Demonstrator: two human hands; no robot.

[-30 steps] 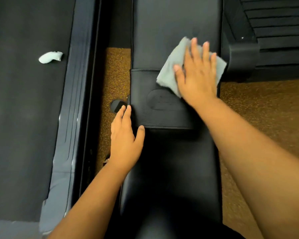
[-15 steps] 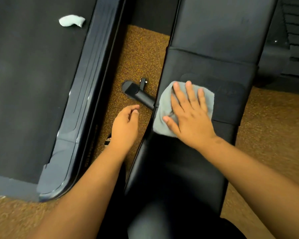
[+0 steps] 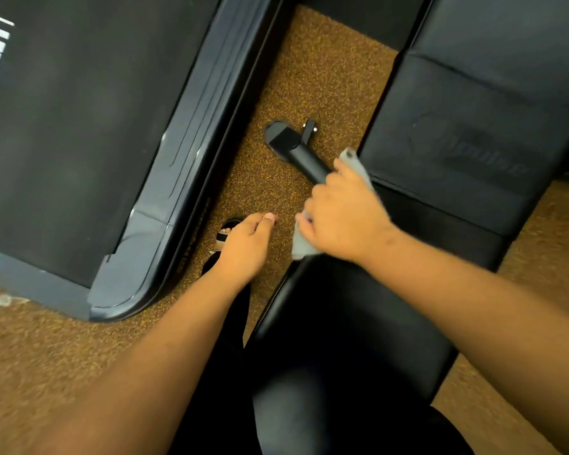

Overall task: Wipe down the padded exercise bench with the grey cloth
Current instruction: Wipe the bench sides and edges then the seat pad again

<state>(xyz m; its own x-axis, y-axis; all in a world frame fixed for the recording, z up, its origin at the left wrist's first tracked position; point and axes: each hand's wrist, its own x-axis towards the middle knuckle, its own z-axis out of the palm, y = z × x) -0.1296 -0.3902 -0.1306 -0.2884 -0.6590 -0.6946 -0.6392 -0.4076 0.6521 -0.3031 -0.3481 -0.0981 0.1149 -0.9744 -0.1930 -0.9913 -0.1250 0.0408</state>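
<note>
The black padded bench point(image 3: 349, 330) runs from the lower middle up to the top right. My right hand point(image 3: 342, 218) is at its left edge, near the seam between two pads. Its fingers curl down over the side and grip the grey cloth point(image 3: 300, 246) against the edge. One corner of the cloth sticks out above my knuckles and another below them. My left hand point(image 3: 243, 247) hangs over the floor left of the bench, loosely curled, holding nothing and touching nothing.
A black treadmill deck point(image 3: 79, 133) with a raised side rail fills the left. A strip of brown speckled floor point(image 3: 309, 77) separates it from the bench. The bench's black foot bar point(image 3: 293, 146) lies on that strip. My sandalled foot point(image 3: 223, 237) shows under my left hand.
My right hand slid the cloth from the pad's top leftward and over the bench's left edge, fingers curling down. My left hand stays off the bench. The view swung further left.
</note>
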